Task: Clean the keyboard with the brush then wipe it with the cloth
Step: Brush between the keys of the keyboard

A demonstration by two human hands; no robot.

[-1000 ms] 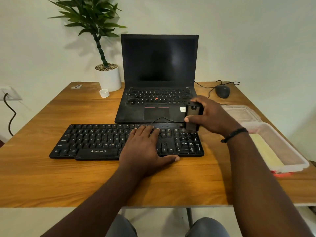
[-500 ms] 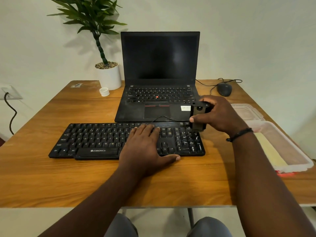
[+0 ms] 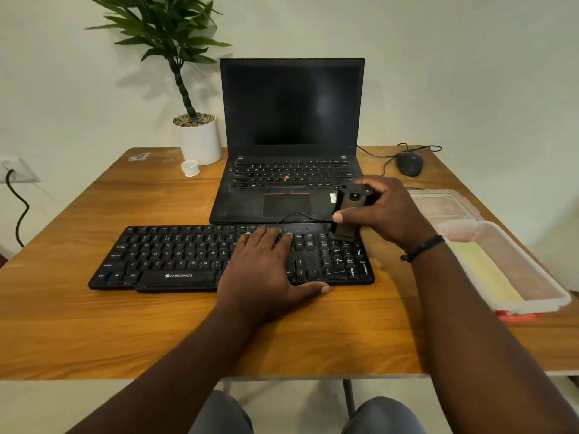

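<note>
Brushing step right now, I'd say. Keyboard (image 3: 232,256) sits on the counter (image 3: 94,324) just in front of the laptop (image 3: 291,145). My left hand (image 3: 266,270) lies flat on its keys, my right hand (image 3: 383,211) grips the brush (image 3: 346,214) at its far-right corner. Next I'd sweep leftward along the rows.

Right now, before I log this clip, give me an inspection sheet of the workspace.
Surface: wooden table, worn patch at far left corner.
Job's things: black keyboard; brush upright on its right end; yellow cloth in clear bin.
Clutter: laptop, potted plant, white cap, mouse, bin lid.
Hands: left hand flat on keys; right hand grips brush.
Cables: mouse cable; wall cable.
Surroundings: plain wall.
</note>
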